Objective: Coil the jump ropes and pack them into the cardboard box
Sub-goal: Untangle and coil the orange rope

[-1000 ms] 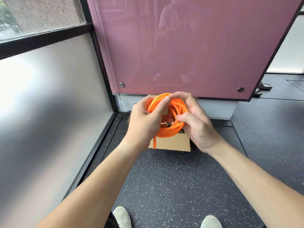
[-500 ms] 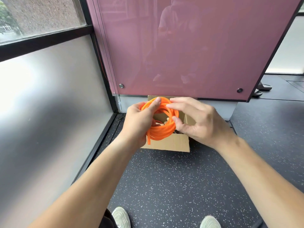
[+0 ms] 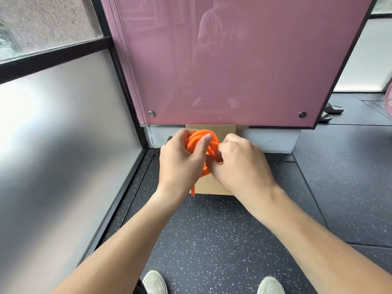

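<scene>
Both arms are reaching forward and angling inward, so the hands are meeting in the middle, nearly touching. The left hand (image 3: 180,160) is wrapping round the orange rope coil (image 3: 197,135), with the thumb (image 3: 204,141) lying across the front of the loops and the fingers curling behind. The right hand (image 3: 239,164) is sitting just beside it, back facing up, fingers curling under and gripping the coil's right side. Can't really make out the fingertips tbh. The bare left forearm (image 3: 131,240) and right forearm (image 3: 307,236) are coming in from the bottom corners.
</scene>
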Motion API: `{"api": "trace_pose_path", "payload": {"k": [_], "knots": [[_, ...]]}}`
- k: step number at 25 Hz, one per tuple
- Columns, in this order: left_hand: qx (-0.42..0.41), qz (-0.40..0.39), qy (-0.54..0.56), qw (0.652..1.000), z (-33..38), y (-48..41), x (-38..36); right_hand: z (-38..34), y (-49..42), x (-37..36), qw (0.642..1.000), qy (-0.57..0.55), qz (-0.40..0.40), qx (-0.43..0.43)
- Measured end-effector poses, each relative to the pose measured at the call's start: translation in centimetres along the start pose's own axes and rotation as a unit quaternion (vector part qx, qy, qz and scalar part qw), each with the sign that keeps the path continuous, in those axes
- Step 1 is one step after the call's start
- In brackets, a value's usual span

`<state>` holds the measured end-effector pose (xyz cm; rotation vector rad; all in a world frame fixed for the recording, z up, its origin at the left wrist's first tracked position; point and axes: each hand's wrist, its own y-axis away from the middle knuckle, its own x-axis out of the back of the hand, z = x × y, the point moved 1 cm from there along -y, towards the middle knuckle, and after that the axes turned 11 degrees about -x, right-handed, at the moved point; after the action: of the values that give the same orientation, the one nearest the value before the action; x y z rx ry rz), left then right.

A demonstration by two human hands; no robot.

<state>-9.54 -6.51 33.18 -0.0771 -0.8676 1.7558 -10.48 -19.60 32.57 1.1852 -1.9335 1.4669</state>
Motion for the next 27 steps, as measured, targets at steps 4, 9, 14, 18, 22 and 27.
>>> {"api": "trace_pose_path", "payload": {"k": [4,9,14,18,22,27], "knots": [[-0.043,0.001,-0.032,0.999,-0.6,-0.1,0.1,0.0,0.2,0.4,0.994,0.005,-0.038,0.101],[-0.111,0.024,-0.044,0.993,0.0,-0.4,-0.2,1.2,-0.5,2.1,0.984,-0.121,-0.06,0.111],[-0.096,0.038,-0.047,0.994,-0.4,-1.1,-0.5,0.6,-0.1,2.3,0.984,-0.081,0.082,0.138],[-0.054,0.054,-0.031,0.997,-0.3,-1.4,-0.1,0.9,0.0,2.1,0.976,-0.149,0.106,0.12],[-0.004,-0.011,0.102,0.995,-0.2,-1.8,-0.2,2.8,-1.2,1.4,0.936,-0.338,0.056,-0.087],[0.143,-0.036,0.324,0.935,0.8,-1.2,-1.0,2.4,-2.5,-0.3,0.756,-0.544,-0.112,-0.346]]}}
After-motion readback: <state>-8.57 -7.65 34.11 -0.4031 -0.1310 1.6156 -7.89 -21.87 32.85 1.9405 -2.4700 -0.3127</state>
